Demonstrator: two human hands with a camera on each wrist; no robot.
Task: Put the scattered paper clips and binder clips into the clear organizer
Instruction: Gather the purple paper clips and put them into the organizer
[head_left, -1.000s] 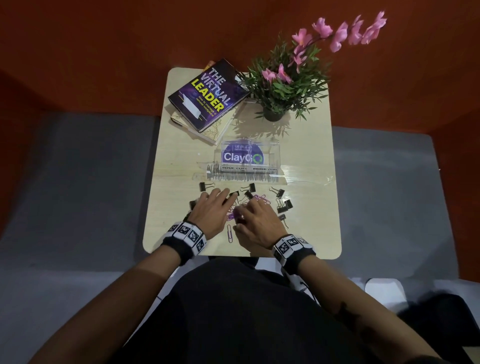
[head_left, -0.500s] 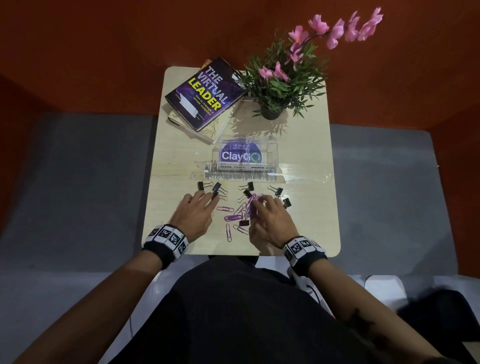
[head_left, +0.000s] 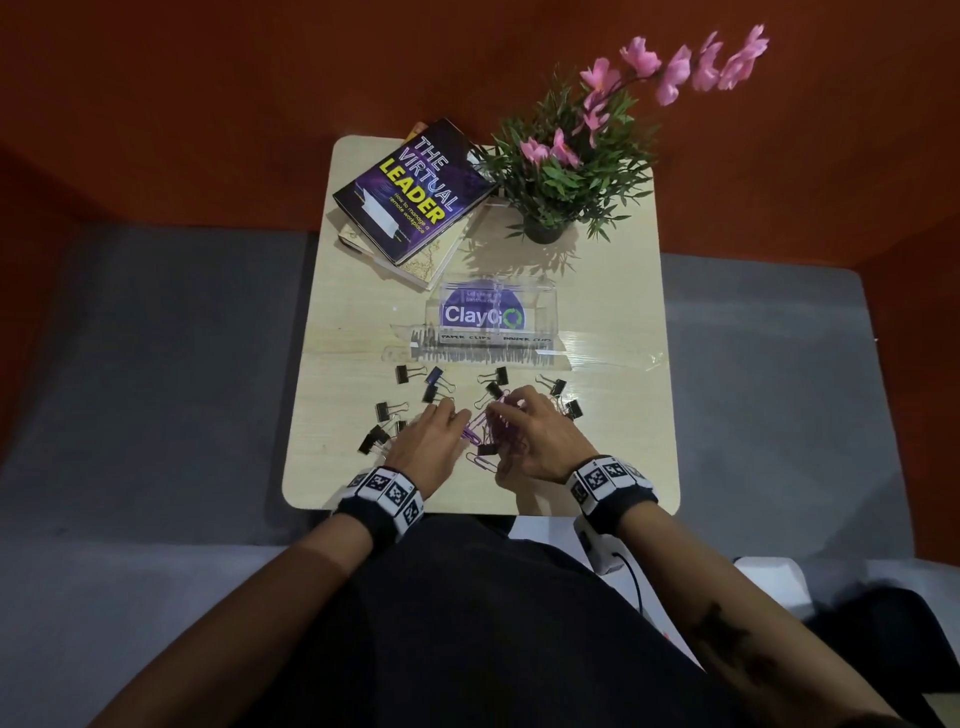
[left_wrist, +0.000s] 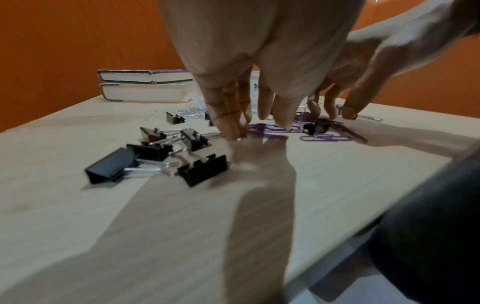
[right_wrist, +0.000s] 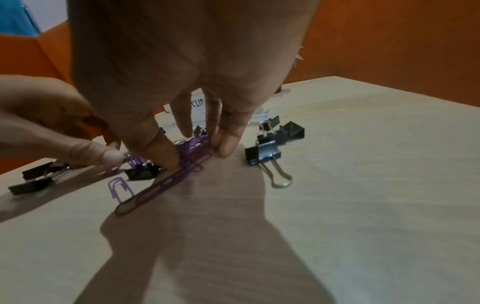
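Our right hand's (head_left: 540, 441) fingers (right_wrist: 228, 142) are curled down, tips on the table w/ the thumb, bunching a heap of purple paper clips (right_wrist: 192, 148) between them. Our left hand's (head_left: 434, 439) fingers (left_wrist: 231, 121) are straight-ish, held close together, tips touching the table at the left edge of the same purple heap; can't tell if they actually pinch a clip.

Biggest first: the pale wood table (head_left: 613, 415) carries everything. At its far left corner sit two stacked books (head_left: 410, 192), top one dark w/ "THE VIRTUAL LEADER" on the cover. Far right corner: a potted plant (head_left: 566, 171) w/ pink flowers. Nearer us, mid-table, stands the clear organizer (head_left: 491, 317), w/ a "ClayGo" sticker and handwritten labels along its front, "PAPER CLIPS" on the left; the right label is too blurry to read for sure.

Betw. organizer and our hands, black binder clips (head_left: 402, 374) are scattered in a loose arc: a cluster left of the left hand (left_wrist: 197, 170), several beside the right hand (right_wrist: 263, 155), one among the purple clips (left_wrist: 315, 128). The paper clips lie betw. both hands, some loose ones (head_left: 480, 461) just near the table's front edge. We can't tell whether the organizer holds any clips.
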